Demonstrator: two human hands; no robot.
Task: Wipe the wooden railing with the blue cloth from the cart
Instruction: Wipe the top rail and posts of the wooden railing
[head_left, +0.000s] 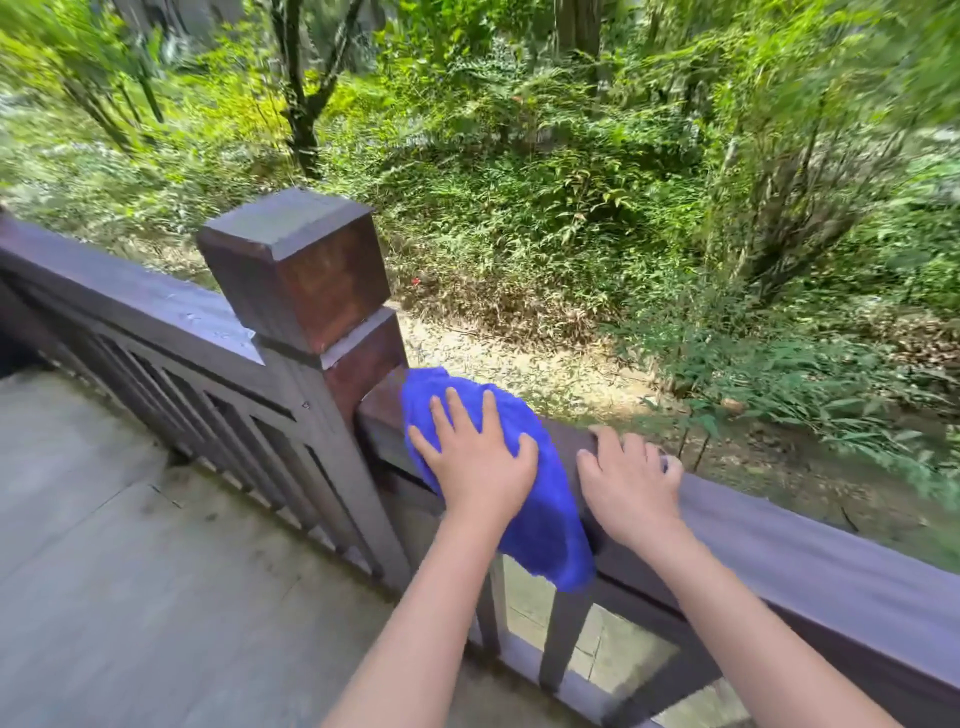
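Note:
A blue cloth (545, 514) lies draped over the dark wooden railing (810, 551), just right of the square corner post (301, 265). My left hand (475, 457) presses flat on the cloth with fingers spread. Its lower part hangs down the near side of the rail. My right hand (631, 483) rests on the bare top of the rail right beside the cloth, fingers curled over the far edge. The cart is not in view.
A second stretch of railing (130, 306) runs left from the post, with slats below it. Grey deck boards (130, 545) lie at the lower left. Beyond the rail the ground drops to a dirt path and dense green plants.

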